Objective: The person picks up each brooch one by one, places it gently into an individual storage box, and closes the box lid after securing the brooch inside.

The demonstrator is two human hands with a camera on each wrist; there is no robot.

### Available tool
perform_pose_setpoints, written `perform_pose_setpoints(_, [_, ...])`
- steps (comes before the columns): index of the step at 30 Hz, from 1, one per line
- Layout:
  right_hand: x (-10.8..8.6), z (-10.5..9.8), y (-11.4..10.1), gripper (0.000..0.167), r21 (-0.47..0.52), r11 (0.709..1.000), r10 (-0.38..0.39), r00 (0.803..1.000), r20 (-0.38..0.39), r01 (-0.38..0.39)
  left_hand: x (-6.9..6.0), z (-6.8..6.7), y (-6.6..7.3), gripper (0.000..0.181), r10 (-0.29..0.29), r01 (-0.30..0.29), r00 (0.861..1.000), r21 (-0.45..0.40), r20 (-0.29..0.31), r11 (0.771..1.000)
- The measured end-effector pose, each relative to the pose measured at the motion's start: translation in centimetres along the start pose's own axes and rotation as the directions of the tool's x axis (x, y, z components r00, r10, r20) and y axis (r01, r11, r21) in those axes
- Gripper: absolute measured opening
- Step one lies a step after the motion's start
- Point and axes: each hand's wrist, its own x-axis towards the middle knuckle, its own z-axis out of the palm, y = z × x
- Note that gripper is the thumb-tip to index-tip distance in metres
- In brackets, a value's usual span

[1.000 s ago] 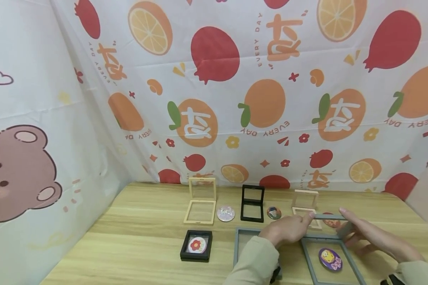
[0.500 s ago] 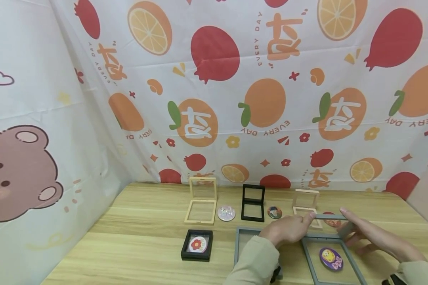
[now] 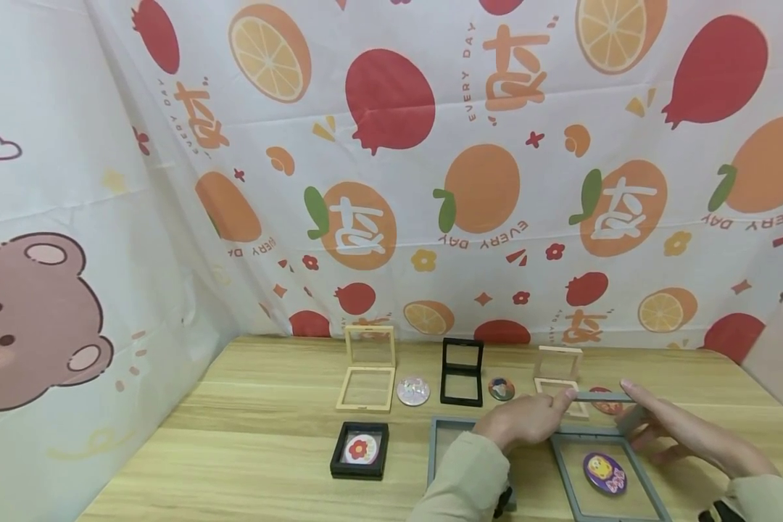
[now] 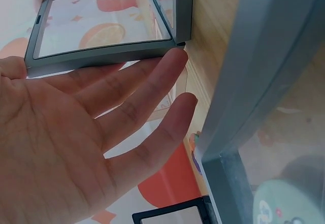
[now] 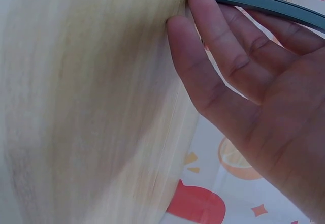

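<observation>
A grey hinged display frame (image 3: pixel 646 478) lies unfolded at the lower right of the head view, its lid (image 3: pixel 602 396) raised. On the clear film of its lower half rests an oval-looking purple badge (image 3: pixel 605 475) with a yellow figure. My left hand (image 3: pixel 522 420) holds the lid's left side, thumb at the top corner; the left wrist view shows the fingers along the lid's edge (image 4: pixel 101 59). My right hand (image 3: pixel 685 435) holds the opposite side, its fingertips (image 5: pixel 203 3) touching the frame near the hinge in the right wrist view.
A second grey frame (image 3: pixel 433 449), partly behind my left sleeve, contains a mint badge (image 4: pixel 284 203). A black case (image 3: pixel 359 475) with a flower badge (image 3: pixel 362 449) sits left. Behind stand a yellow frame (image 3: pixel 391 391), black frame (image 3: pixel 462 371), pale frame (image 3: pixel 559 351) and round badges (image 3: pixel 413 391).
The head view shifts very slightly. Both hands, the raised lid and the purple badge stay as they were.
</observation>
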Motion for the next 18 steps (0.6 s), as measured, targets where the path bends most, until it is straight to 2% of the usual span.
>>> perform_pose_setpoints(9, [-0.18,-0.14,0.42,0.082,-0.005,1.000,-0.010,1.000,0.013,0.010,-0.04,0.07,-0.19,0.065,0.027,-0.026,0.999,-0.031,0.033,0.999])
perform_pose_setpoints(18, [-0.29,0.06,0.48,0.080,0.000,1.000,-0.022,1.000,0.015,0.022,-0.07,-0.02,-0.33,0.066,0.047,-0.047,0.997,-0.003,0.057,0.999])
